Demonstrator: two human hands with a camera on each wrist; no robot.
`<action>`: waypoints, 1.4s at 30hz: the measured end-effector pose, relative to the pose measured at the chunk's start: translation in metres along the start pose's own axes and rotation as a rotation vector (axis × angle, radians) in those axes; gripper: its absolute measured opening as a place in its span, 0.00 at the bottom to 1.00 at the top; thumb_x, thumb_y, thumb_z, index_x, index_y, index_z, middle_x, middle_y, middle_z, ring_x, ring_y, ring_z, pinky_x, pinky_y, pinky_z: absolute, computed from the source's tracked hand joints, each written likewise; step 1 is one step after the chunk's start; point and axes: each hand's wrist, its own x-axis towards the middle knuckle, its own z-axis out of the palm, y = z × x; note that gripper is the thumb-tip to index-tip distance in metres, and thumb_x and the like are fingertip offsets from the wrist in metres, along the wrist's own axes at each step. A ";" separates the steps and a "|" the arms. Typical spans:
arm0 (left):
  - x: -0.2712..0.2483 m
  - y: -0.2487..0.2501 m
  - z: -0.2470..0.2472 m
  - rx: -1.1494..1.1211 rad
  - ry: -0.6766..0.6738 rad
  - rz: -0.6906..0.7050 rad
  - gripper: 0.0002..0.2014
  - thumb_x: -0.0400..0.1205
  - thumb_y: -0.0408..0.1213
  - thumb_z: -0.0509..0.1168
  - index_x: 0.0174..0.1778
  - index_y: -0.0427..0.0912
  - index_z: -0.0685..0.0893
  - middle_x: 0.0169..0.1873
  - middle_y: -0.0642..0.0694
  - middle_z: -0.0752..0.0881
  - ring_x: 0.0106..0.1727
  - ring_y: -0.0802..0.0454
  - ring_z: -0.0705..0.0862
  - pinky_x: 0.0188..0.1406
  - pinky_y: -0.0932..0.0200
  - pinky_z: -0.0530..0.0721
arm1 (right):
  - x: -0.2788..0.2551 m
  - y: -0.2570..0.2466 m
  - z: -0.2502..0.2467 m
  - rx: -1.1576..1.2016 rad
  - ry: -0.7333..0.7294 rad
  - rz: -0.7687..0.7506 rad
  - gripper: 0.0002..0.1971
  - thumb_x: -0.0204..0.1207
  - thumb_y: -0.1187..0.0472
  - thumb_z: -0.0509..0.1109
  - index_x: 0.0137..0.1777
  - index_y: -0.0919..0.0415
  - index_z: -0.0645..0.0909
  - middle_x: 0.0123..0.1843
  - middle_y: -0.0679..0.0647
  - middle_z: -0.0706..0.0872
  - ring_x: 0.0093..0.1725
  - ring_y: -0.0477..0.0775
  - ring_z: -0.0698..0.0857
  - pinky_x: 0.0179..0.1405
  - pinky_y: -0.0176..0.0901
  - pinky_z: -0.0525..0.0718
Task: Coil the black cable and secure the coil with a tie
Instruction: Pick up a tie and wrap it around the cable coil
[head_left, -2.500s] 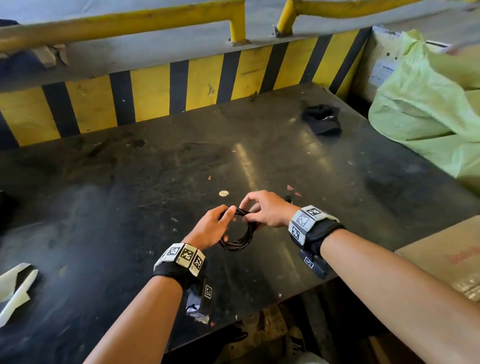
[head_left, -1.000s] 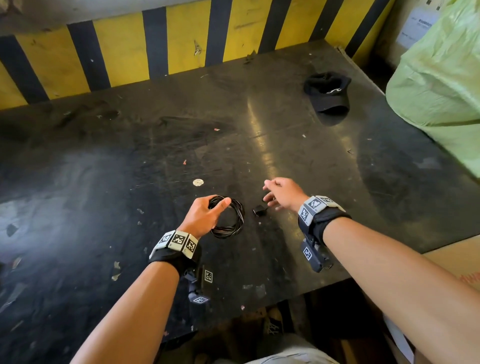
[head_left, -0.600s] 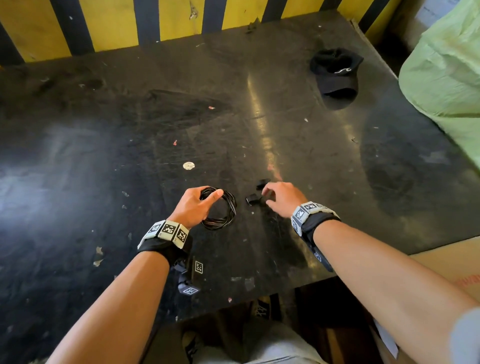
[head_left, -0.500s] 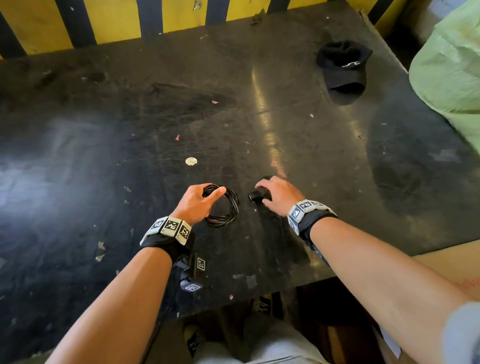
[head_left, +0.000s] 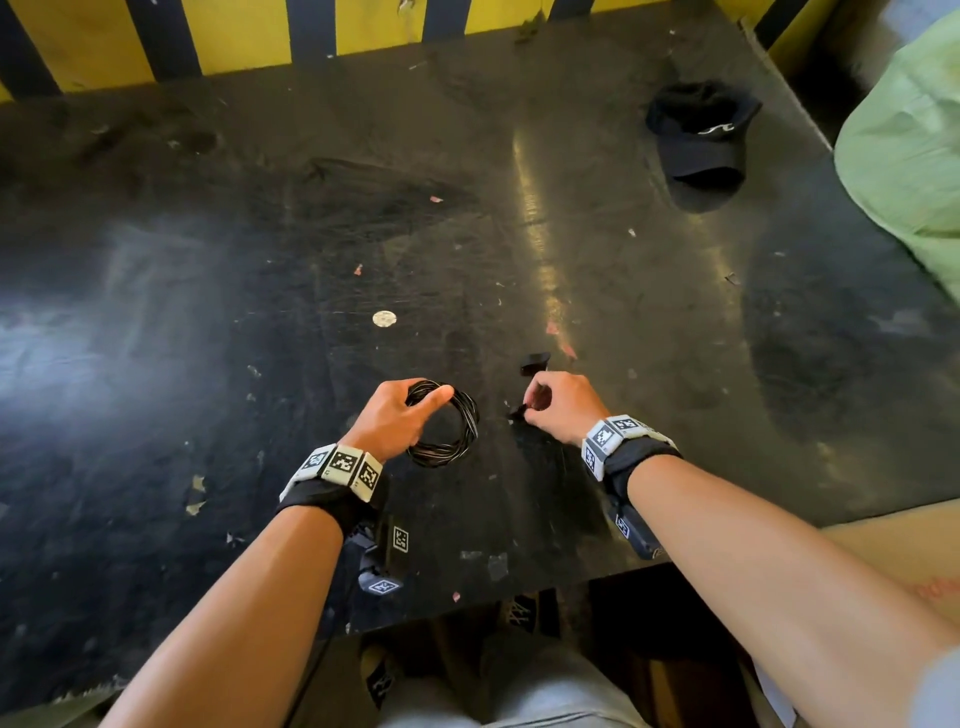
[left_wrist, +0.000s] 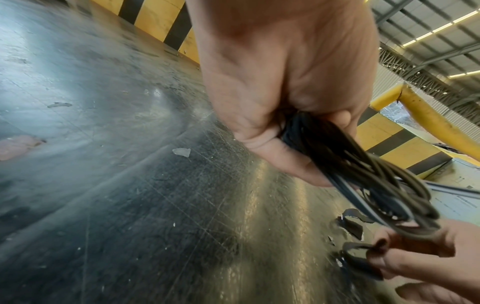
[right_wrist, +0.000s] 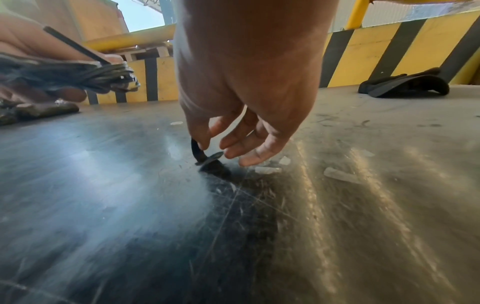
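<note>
My left hand grips a small coil of thin black cable, thumb on top of the bundle, just above the dark table; the strands fan out from my fist in the left wrist view. Right of it, my right hand pinches a short black tie strap between thumb and forefinger, its lower end touching the table. A second black strap piece lies just beyond the right hand.
A black cap lies at the far right of the table. A pale green sack bulges over the right edge, with a cardboard box near my right forearm. A yellow-and-black striped wall closes the far side.
My right hand let go of the coil, reached to the straps on the table and now pinches one, lifting it. The left hand has kept the coil in nearly the same place.
</note>
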 end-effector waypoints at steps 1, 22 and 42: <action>0.000 0.000 0.001 0.003 -0.004 0.001 0.17 0.87 0.47 0.67 0.50 0.34 0.88 0.19 0.56 0.73 0.20 0.60 0.70 0.21 0.63 0.70 | 0.000 0.000 0.000 0.017 -0.002 -0.003 0.04 0.71 0.60 0.81 0.42 0.53 0.89 0.41 0.47 0.90 0.43 0.49 0.88 0.41 0.36 0.82; -0.012 -0.012 -0.011 0.063 -0.078 0.052 0.12 0.86 0.49 0.68 0.40 0.47 0.89 0.20 0.55 0.73 0.22 0.57 0.69 0.20 0.61 0.68 | 0.003 -0.044 0.022 0.069 -0.045 -0.016 0.03 0.69 0.60 0.82 0.37 0.52 0.91 0.37 0.46 0.92 0.38 0.40 0.85 0.42 0.34 0.80; -0.037 0.010 -0.035 0.017 -0.162 0.105 0.12 0.86 0.47 0.68 0.38 0.51 0.89 0.23 0.52 0.71 0.21 0.54 0.66 0.20 0.58 0.63 | -0.009 -0.090 -0.008 0.221 -0.405 0.103 0.04 0.71 0.65 0.84 0.43 0.65 0.93 0.44 0.62 0.95 0.32 0.46 0.91 0.36 0.38 0.91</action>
